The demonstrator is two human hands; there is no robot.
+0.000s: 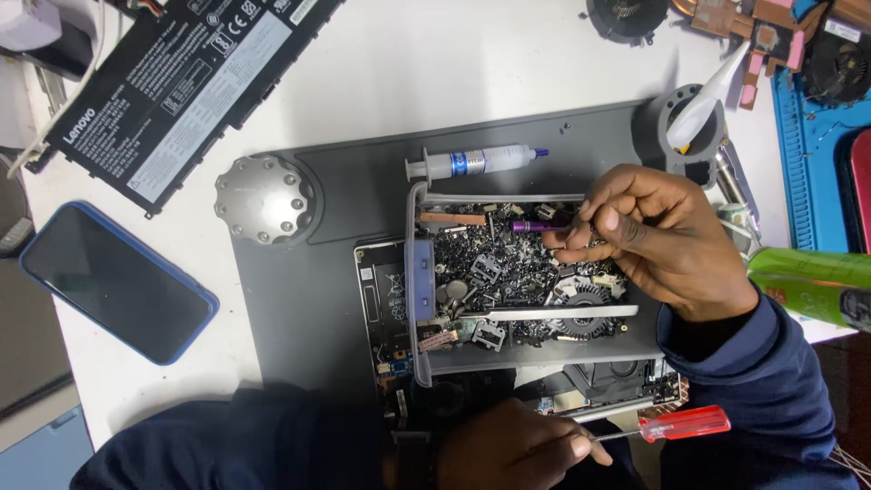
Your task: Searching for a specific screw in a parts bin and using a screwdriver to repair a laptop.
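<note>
The right hand (640, 231) reaches into a clear box (508, 281) full of small dark parts and pinches something tiny. The left hand (517, 449) holds a red-handled screwdriver (676, 425) near the person. A syringe (476, 162) lies just beyond the box. A blue phone (113, 281) rests on the white desk (454, 63), far left.

An electronics repair workbench is being shown.

A white table (435, 63) is being covered with laptop parts: a flat black battery pack (181, 82), cooling fans (626, 16) and copper heat pipes (753, 27) are lying at the edges. A clear tray (508, 363) full of small screws and spare parts is being kept over an opened laptop (381, 299). A syringe of thermal paste (476, 163), a red-handled screwdriver (676, 425) and a blue repair mat (807, 172) are also being seen.
</note>
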